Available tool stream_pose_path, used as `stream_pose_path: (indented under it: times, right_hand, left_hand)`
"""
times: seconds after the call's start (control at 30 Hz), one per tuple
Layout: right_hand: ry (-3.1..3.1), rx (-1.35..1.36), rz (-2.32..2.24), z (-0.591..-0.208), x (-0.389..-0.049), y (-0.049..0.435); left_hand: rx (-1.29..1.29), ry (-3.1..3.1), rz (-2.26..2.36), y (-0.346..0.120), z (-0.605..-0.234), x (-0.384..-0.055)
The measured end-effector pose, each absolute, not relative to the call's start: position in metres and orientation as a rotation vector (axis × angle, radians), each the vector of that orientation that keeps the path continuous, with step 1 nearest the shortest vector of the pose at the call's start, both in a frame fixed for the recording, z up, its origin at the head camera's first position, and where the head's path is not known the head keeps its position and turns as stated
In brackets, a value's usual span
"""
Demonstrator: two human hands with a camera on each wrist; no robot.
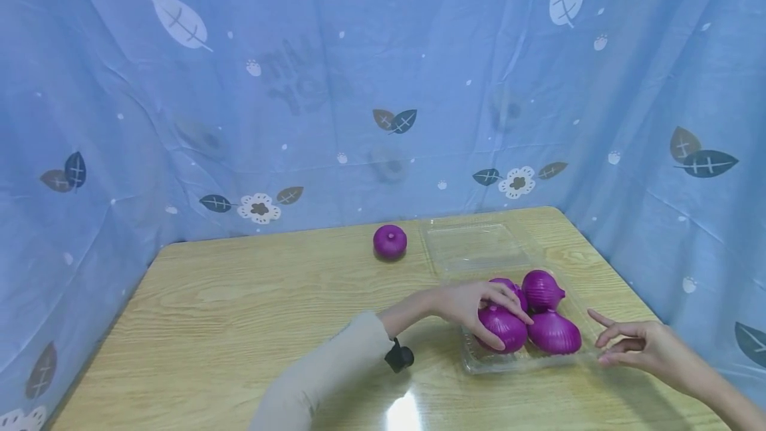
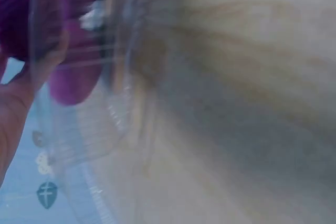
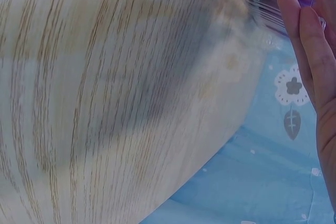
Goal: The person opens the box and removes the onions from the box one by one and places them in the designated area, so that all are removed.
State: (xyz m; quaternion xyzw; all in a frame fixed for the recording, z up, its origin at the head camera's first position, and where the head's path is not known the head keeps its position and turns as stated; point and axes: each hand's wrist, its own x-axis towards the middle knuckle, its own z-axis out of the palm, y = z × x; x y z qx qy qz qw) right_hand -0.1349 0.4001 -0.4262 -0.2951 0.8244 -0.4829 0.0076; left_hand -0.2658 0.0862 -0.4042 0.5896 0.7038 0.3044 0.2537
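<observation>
A clear plastic box (image 1: 509, 366) with its lid folded back sits on the right of the table. Inside are several purple onions, among them one at the back right (image 1: 541, 290) and one at the front right (image 1: 554, 333). My left hand (image 1: 469, 308) reaches over the box's left side and grips the front left onion (image 1: 505, 330), thumb on the near side and fingers across the top. Beside the box's right wall, my right hand (image 1: 634, 348) holds nothing, its fingers loosely bent. Whether its fingertips touch the wall, I cannot tell.
One more purple onion (image 1: 389, 242) stands near the table's back edge, left of the transparent lid (image 1: 473, 246). A blue patterned curtain (image 1: 335, 85) hangs behind and at both sides of the wooden table (image 1: 239, 311).
</observation>
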Motion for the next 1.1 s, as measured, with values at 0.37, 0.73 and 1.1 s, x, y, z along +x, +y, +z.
stream_pose_path:
  times: [0.37, 0.73, 1.1]
  right_hand:
    - [2.593, -0.931, -1.502, -0.427, -0.135, 0.402]
    - [2.653, -0.908, -1.465, -0.429, -0.135, 0.402]
    - [2.574, -0.945, -1.534, -0.431, -0.136, 0.403]
  left_hand:
    - [1.519, 2.110, 1.003, 0.084, -0.418, -0.249]
    - [1.480, 2.080, 1.255, 0.077, -0.412, -0.238]
    - [0.683, 2.018, 1.763, 0.062, -0.394, -0.216]
